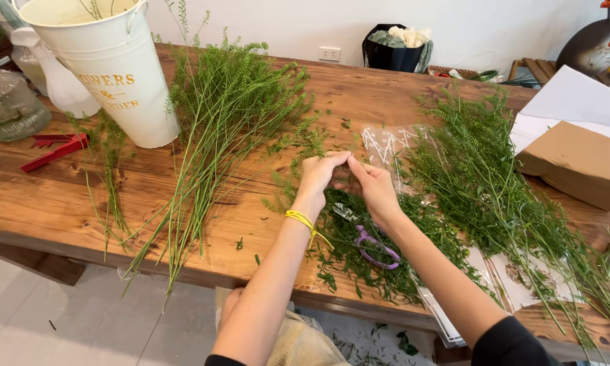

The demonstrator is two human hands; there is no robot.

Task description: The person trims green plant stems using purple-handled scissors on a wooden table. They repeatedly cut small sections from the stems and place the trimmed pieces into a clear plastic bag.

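Note:
My left hand (320,174) and my right hand (368,184) meet over the middle of the wooden table (61,203), fingertips pinched together on a thin green sprig (343,165) that is mostly hidden by the fingers. A yellow band circles my left wrist. Under the hands lies a heap of trimmed green leaves (359,261) with purple-handled scissors (372,245) on top. A long bunch of green stems (210,135) lies to the left, another bunch (495,183) to the right on clear wrapping.
A cream metal bucket (115,68) stands at the back left, beside a glass vase (6,105) and a spray bottle. Red clippers (54,150) lie near the left edge. A brown box (579,163) and white paper sit at the right. A black bag (394,47) stands by the wall.

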